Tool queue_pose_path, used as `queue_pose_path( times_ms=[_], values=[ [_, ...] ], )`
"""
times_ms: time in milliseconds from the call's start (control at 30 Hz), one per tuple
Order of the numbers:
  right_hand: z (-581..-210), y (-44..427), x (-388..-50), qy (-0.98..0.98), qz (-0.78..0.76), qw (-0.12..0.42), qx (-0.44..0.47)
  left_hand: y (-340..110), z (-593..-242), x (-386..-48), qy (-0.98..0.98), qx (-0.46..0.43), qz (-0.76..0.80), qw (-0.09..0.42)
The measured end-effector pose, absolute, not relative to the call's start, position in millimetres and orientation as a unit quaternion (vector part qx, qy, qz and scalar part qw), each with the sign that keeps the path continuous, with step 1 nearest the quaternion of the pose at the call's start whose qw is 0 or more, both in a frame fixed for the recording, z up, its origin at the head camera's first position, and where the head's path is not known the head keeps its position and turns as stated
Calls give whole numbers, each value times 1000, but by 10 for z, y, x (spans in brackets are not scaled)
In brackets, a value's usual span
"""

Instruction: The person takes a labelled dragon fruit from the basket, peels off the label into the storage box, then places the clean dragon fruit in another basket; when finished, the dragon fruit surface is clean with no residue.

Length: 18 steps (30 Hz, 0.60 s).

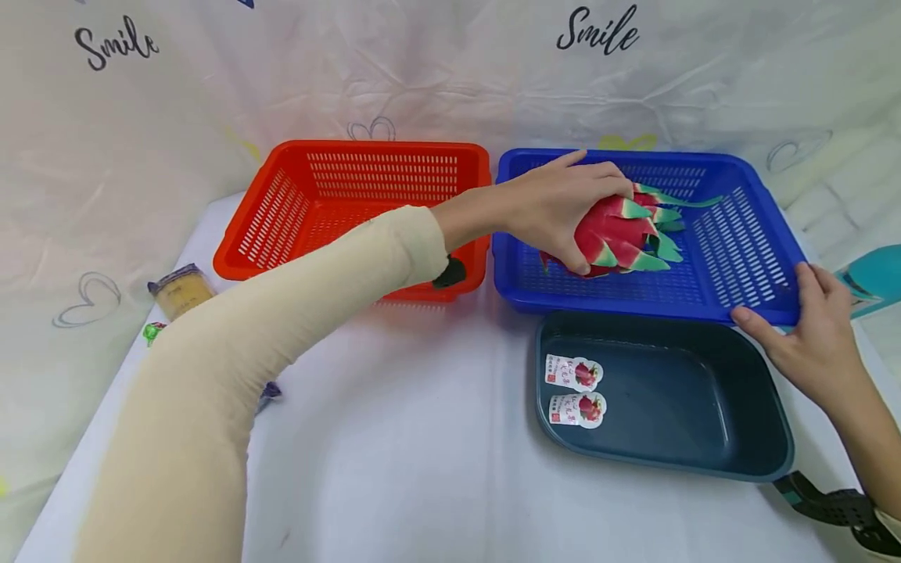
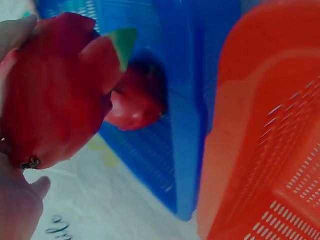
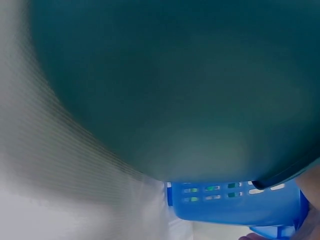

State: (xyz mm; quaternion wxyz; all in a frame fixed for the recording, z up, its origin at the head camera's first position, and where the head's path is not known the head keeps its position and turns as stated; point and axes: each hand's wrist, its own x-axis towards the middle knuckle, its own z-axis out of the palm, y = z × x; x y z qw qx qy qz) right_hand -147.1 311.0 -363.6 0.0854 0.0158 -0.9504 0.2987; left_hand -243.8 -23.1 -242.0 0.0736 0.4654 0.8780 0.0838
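My left hand grips a red dragon fruit with green-tipped scales, above the blue basket. In the left wrist view the held dragon fruit fills the left side, and a second dragon fruit lies behind it in the basket. At the basket's front right corner, my right hand holds the rim between thumb and fingers. The dark teal tub in front of the basket contains two fruit-picture labels. The right wrist view is mostly filled by the teal tub.
Left of the blue basket stands a red basket, partly behind my left sleeve. A yellow packet and a small green item lie at the table's left edge. A turquoise object stands at far right. A black strap is near my right wrist.
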Motion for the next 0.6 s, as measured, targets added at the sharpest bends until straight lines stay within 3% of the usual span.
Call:
queue_pose_path(
  times_ms=[233, 600],
  values=[
    [-3634, 3116, -1465, -949, 299, 95, 21, -187, -2608, -2556, 887, 410, 114, 176],
    [-3653, 3123, -1467, -947, 303, 100, 23, -94, -2776, -2629, 875, 411, 132, 217]
  ],
)
